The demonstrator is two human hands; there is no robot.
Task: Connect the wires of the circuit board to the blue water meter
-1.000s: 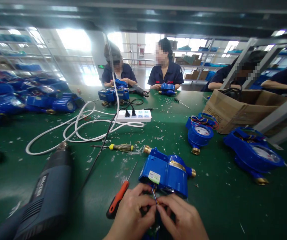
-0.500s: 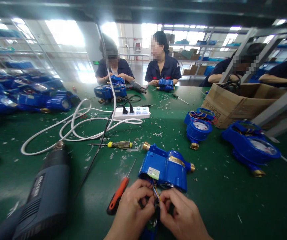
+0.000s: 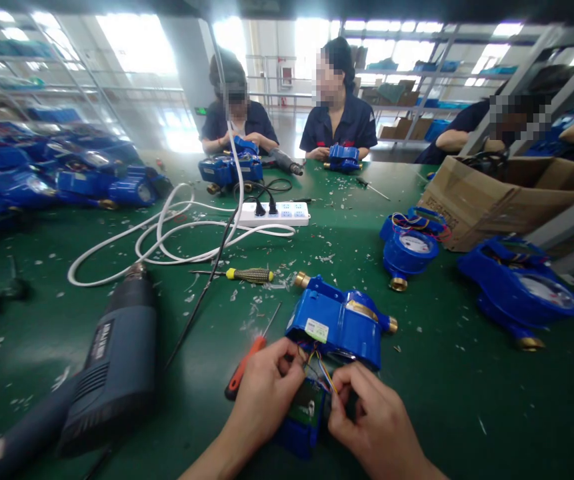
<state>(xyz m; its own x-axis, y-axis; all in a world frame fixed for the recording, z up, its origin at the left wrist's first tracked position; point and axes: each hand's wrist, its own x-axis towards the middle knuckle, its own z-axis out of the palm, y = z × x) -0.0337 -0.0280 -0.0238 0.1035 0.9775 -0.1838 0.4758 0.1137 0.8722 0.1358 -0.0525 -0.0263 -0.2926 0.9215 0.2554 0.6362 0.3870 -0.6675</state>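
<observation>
A blue water meter [image 3: 339, 321] with brass ends lies on the green table [image 3: 447, 393] in front of me. Thin coloured wires [image 3: 321, 365] run from its near side to a small blue module with a green circuit board [image 3: 303, 415]. My left hand [image 3: 265, 390] and my right hand [image 3: 374, 427] sit on either side of that module, fingers pinched on the wires just above it. An orange-handled screwdriver [image 3: 245, 365] lies right beside my left hand.
A dark heat gun [image 3: 109, 373] lies at the near left, its black cord running up to a white power strip [image 3: 280, 213]. A yellow-tipped screwdriver [image 3: 249, 274], two more blue meters [image 3: 409, 250] [image 3: 521, 290] and a cardboard box [image 3: 497, 197] lie beyond. Several people sit at the far side.
My hands have drawn slightly apart, so the module with its green board now shows between them. The view has tipped down and shifted a little.
</observation>
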